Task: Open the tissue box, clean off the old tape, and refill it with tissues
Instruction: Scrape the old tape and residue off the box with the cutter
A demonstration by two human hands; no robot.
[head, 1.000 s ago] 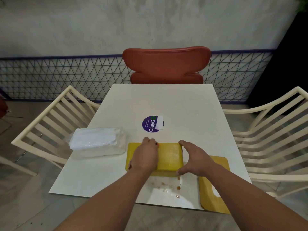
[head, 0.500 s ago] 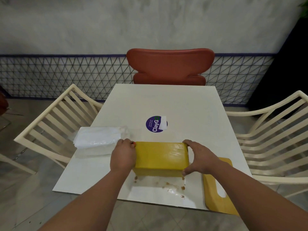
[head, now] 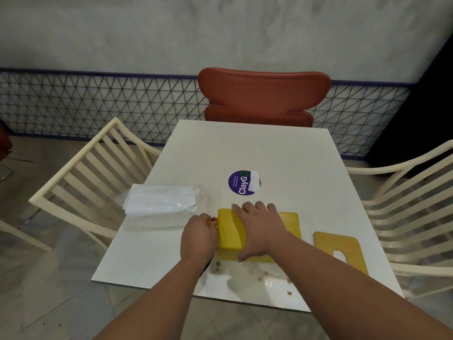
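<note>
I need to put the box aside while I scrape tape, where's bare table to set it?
The far half of the table, between the round sticker and the red chair, is bare. The near edge is crowded: tissue pack, yellow box, lid and tape bits.

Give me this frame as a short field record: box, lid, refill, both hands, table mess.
box: yellow tissue box, on the table
lid: yellow slotted lid, off, flat right of box
refill: wrapped tissue pack, left of box, untouched
left hand: at box's left end, fingers curled; grip unclear
right hand: spread flat on box top
mess: brown tape bits near front edge
</note>
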